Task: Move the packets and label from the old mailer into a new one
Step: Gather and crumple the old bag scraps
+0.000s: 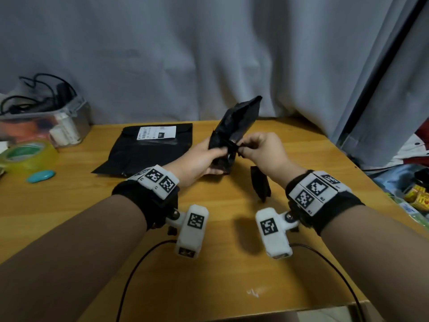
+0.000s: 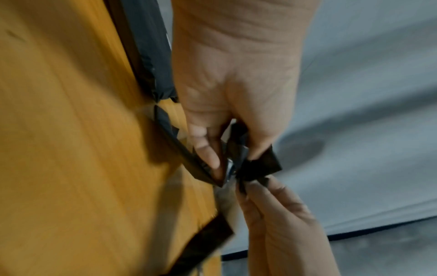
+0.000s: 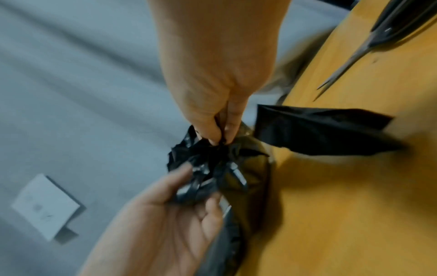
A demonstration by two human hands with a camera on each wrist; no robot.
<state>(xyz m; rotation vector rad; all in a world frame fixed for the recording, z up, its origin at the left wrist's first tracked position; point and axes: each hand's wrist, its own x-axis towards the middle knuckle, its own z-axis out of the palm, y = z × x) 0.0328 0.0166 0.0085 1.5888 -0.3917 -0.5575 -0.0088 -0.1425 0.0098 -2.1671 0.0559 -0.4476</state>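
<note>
The left hand [image 1: 197, 162] grips one crumpled black bag [image 1: 234, 126] from below, with fingers curled around its lower part, and holds it up above the table [image 1: 209, 275]. The right hand [image 1: 262, 154] is just to the right of it, and its thumb and fingers are pinched together on a torn edge of the same bag; in the right wrist view the fingertips [image 3: 217, 140] close on the wrinkled black plastic. Whether packets are inside the bag cannot be told.

Beyond the left hand, one flat black mailer [image 1: 148, 152] lies on the table, and one white label [image 1: 156, 133] is stuck on its far part. The mailer is near the left hand but does not touch it. Under the right hand, a little toward the person, one black strip [image 1: 261, 183] of plastic lies on the wood. One pair of scissors [image 3: 354, 56] is visible in the right wrist view only, lying on the table apart from the strip.

Far to the left of the left hand, near the left edge of the table, there are one roll of tape [image 1: 27, 156], one small turquoise thing [image 1: 40, 176] and one clear box [image 1: 44, 119] with cables. Between the hands and the near edge, the wood carries only the two wrist cables. The right edge of the table runs close beside the right wrist. A grey curtain [image 1: 209, 54] hangs behind the far edge.
</note>
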